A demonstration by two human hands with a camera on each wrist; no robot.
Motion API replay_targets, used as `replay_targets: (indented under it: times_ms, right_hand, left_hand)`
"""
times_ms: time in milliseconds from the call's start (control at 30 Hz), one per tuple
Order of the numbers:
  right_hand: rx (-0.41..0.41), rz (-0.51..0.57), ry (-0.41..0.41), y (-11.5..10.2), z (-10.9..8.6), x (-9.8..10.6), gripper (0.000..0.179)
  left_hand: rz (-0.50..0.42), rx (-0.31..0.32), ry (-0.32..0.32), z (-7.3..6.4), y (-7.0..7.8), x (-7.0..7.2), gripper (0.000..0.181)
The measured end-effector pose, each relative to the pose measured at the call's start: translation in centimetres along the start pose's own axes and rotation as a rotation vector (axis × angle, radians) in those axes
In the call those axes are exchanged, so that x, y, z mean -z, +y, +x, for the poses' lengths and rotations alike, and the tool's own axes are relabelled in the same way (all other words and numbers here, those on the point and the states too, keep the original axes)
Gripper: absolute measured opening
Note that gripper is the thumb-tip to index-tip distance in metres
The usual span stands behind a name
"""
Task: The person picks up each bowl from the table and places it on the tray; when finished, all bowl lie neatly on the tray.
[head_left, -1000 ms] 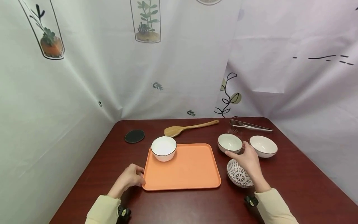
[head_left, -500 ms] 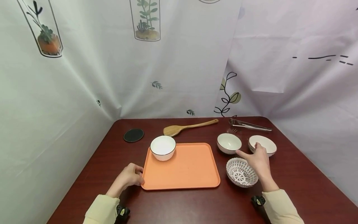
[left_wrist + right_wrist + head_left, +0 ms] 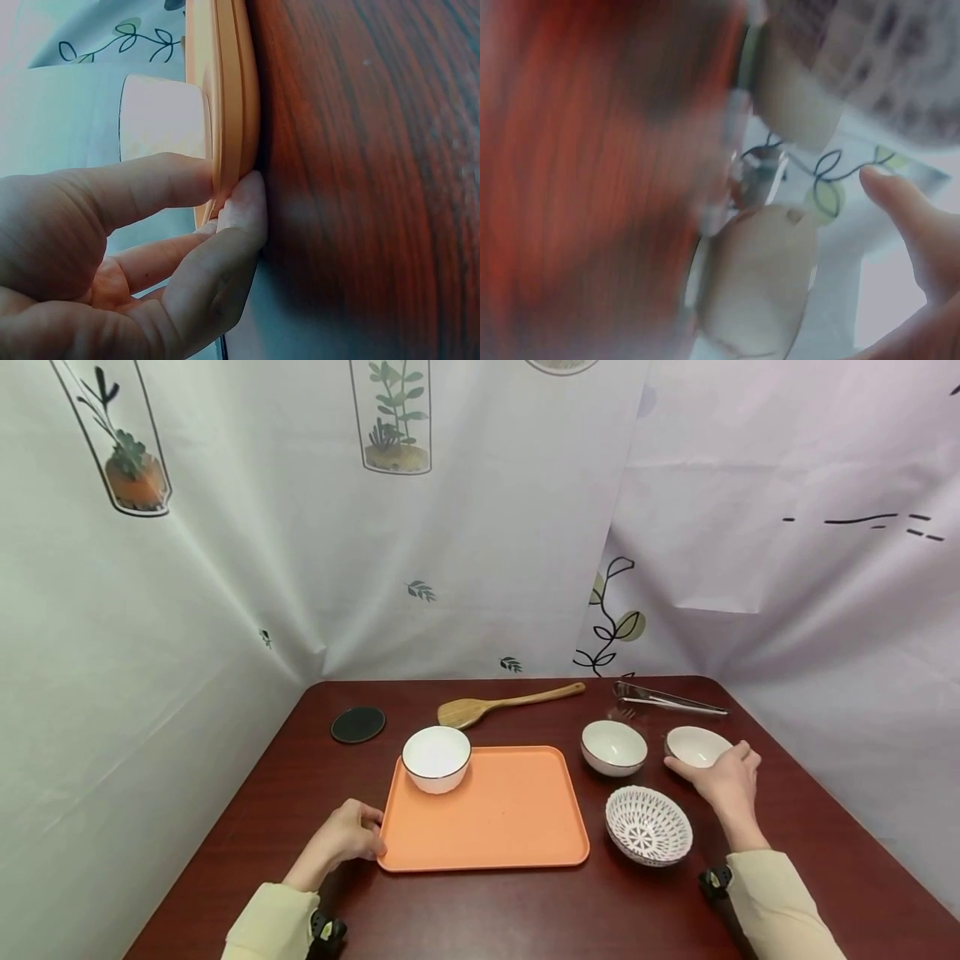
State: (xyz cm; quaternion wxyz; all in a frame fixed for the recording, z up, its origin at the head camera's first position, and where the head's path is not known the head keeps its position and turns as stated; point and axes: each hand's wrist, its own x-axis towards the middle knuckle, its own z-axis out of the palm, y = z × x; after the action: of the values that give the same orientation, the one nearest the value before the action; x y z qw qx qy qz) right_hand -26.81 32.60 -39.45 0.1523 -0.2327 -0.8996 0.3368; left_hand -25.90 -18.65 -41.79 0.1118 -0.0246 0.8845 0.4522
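Observation:
My left hand (image 3: 350,832) pinches the left edge of an orange tray (image 3: 495,827). In the left wrist view the tray rim (image 3: 238,82) lies between thumb and fingers. A white bowl (image 3: 437,752) with a dark rim stands at the tray's back left corner. My right hand (image 3: 726,779) is at the near side of another white bowl (image 3: 696,745) at the right, thumb and fingers spread at its two sides. The blurred right wrist view shows the thumb (image 3: 911,217) apart from this bowl (image 3: 761,277); the other fingers are hidden there.
A white bowl (image 3: 613,748) and a patterned openwork bowl (image 3: 648,827) stand right of the tray. At the back lie a wooden spatula (image 3: 468,710), metal tongs (image 3: 667,697) and a fork (image 3: 622,713). A dark round coaster (image 3: 358,725) lies at the back left. Curtains enclose the table.
My right hand has moved right, from beside the middle white bowl, over the openwork bowl, to the right-hand white bowl. My left hand stays at the tray's edge.

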Motion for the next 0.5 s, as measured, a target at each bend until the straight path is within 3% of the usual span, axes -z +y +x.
replay_targets:
  times_ms: [133, 300, 500]
  right_hand:
    - [-0.015, -0.046, -0.033, 0.5, 1.4, 0.2, 0.126]
    - [-0.052, -0.113, -0.130, 0.9, 2.8, 0.1, 0.130]
    - [-0.097, -0.102, -0.166, 1.5, 3.5, -0.4, 0.129]
  left_hand:
    - [-0.006, -0.001, 0.000, 0.0, 0.0, 0.1, 0.038]
    - [-0.022, -0.009, 0.002, -0.1, -0.1, 0.0, 0.038]
    - [-0.036, -0.006, 0.008, -0.1, -0.2, 0.0, 0.037]
